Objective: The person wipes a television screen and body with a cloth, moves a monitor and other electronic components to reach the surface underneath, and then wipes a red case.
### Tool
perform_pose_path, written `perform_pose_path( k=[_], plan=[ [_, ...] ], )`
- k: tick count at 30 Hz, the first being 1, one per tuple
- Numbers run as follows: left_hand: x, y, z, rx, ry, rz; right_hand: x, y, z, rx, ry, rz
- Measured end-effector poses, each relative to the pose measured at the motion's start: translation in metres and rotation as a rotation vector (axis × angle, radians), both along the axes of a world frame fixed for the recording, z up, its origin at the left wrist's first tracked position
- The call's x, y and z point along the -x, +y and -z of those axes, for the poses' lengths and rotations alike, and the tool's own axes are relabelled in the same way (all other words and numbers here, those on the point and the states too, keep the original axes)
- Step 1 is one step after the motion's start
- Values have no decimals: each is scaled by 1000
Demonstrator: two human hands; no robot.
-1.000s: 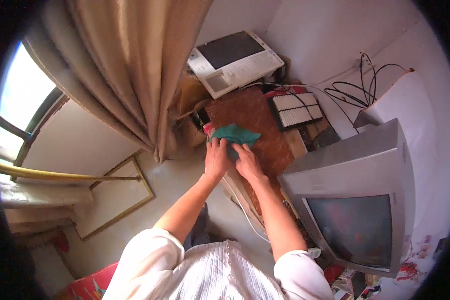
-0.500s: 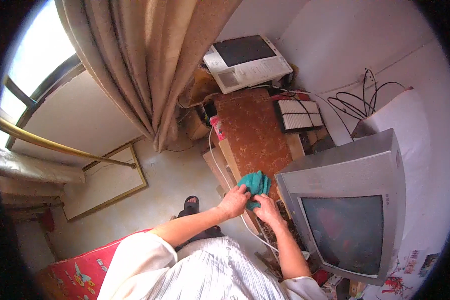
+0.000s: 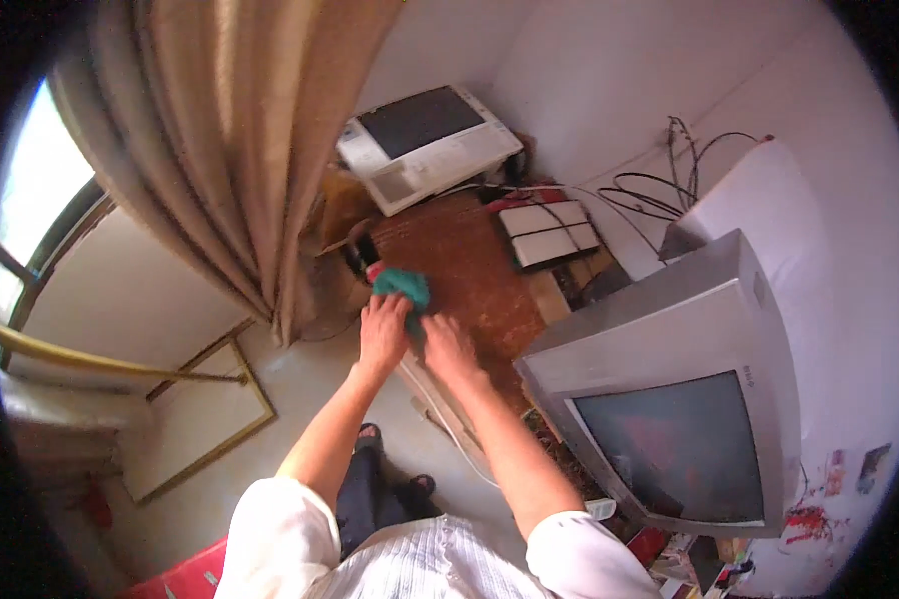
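Note:
A crumpled teal cloth (image 3: 402, 288) lies against the reddish-brown patterned top (image 3: 464, 250) of a low table, near its left edge. My left hand (image 3: 383, 334) grips the cloth, its fingers bent over the near side. Just to the right, my right hand (image 3: 451, 349) hovers over or rests on the brown surface, close beside a hanging fold of the cloth. Its fingertips are smeared by motion, so whether they pinch the cloth is unclear. Both arms reach forward over the table's near end.
A grey boxy television (image 3: 669, 399) stands to the right. At the far end sits a white device with a dark panel (image 3: 425, 120), with a pleated filter (image 3: 549, 235) and black cables (image 3: 659, 195) nearby. A beige curtain (image 3: 220, 150) hangs at the left; a white cord (image 3: 449, 424) runs along the table edge.
Both hands and the teal cloth have moved farther away along the brown surface toward its left edge. My right hand has come apart slightly from my left. The whole view has shifted.

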State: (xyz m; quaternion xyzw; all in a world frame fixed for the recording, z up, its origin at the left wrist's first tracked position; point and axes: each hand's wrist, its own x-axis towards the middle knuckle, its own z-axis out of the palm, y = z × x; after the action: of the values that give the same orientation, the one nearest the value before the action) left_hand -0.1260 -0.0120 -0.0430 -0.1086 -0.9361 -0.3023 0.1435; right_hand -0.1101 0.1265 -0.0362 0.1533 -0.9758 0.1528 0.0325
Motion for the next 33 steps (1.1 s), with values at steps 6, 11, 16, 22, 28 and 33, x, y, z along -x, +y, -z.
perform_pose_path(
  k=[6,11,16,22,28,33],
  plan=[
    [-37,31,5,237,-110,366,-69,34,-15,68,-325,252],
    [4,65,-28,51,-175,466,-76,65,-24,400,44,464],
    [51,128,-62,-144,-96,320,-81,65,-45,652,159,599],
    [62,193,13,292,-156,684,-106,72,2,211,-31,404],
    [81,233,1,411,-119,665,-97,52,-17,-90,-84,439],
    [83,241,-19,574,-234,858,-103,51,-8,-152,-22,438]
  ],
)
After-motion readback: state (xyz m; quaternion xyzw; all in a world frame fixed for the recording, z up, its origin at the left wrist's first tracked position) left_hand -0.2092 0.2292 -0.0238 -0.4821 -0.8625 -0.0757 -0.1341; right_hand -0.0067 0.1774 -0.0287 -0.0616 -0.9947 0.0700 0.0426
